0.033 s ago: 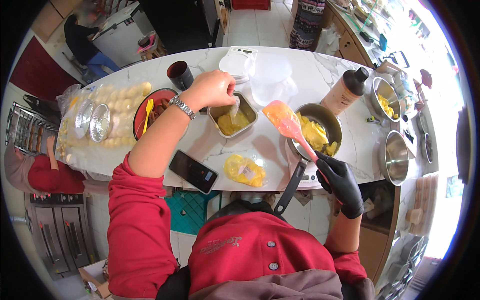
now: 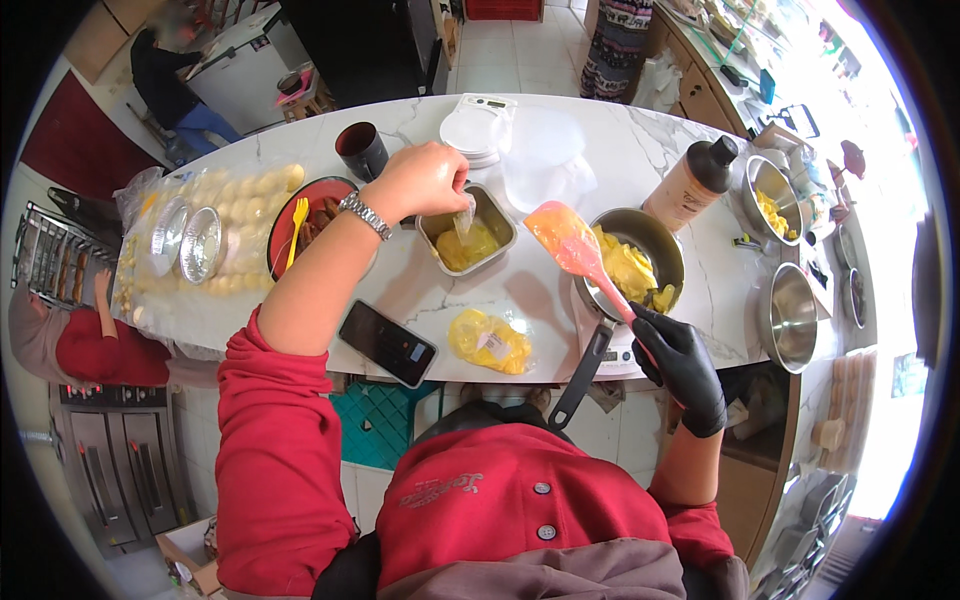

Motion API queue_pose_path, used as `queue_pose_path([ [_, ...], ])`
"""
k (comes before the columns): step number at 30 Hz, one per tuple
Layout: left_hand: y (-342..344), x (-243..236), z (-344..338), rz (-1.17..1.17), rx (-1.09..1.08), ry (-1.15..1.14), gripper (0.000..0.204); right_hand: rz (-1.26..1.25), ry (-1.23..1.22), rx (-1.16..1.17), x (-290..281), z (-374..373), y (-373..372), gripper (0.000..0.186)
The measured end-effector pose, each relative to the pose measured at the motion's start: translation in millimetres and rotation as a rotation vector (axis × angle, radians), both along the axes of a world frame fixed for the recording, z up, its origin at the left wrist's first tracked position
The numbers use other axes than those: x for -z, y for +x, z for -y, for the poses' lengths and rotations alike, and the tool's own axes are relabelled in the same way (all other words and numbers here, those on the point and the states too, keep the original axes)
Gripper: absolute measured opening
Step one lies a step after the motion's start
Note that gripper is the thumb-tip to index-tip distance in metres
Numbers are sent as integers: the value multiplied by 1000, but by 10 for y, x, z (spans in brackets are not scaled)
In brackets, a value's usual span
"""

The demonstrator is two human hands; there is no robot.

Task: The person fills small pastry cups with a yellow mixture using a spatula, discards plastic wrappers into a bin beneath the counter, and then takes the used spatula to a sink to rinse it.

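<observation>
Left hand (image 2: pixel 425 180), bare, wristwatch on, sits at frame centre-top over the small square metal tin (image 2: pixel 467 230), fingers pinched shut on a thin clear plastic scrap (image 2: pixel 464 215) that hangs into the yellow filling. Right hand (image 2: pixel 685 365), black glove, lower right, is closed round the handle of the orange spatula (image 2: pixel 572 245), blade raised above the pan (image 2: pixel 640 262) just right of the tin. Pan holds a fair heap of yellow mixture, tin looks only part-filled, so transfer seems started, not finished. Yellow bag (image 2: pixel 490 340) and dark phone (image 2: pixel 388 343) lie on the table (image 2: pixel 640 150) near its lower edge. Foil cups (image 2: pixel 190 240) at left look unfilled.
</observation>
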State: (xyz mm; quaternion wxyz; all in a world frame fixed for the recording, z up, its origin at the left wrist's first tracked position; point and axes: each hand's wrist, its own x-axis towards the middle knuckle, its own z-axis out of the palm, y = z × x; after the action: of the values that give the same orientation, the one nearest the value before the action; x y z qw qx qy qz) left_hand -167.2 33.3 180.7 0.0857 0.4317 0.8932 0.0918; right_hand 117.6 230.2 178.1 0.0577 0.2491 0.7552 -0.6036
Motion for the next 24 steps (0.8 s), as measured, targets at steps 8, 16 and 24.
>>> queue_pose_path([
  [8,-99,79,139,130,-58,226,24,-38,86,-51,65,-38,-64,32],
  [16,-128,-148,301,546,-105,432,11,-16,-200,80,-38,-47,110,32],
  [24,581,-739,80,593,100,627,10,-154,-324,419,-83,-151,1194,34],
])
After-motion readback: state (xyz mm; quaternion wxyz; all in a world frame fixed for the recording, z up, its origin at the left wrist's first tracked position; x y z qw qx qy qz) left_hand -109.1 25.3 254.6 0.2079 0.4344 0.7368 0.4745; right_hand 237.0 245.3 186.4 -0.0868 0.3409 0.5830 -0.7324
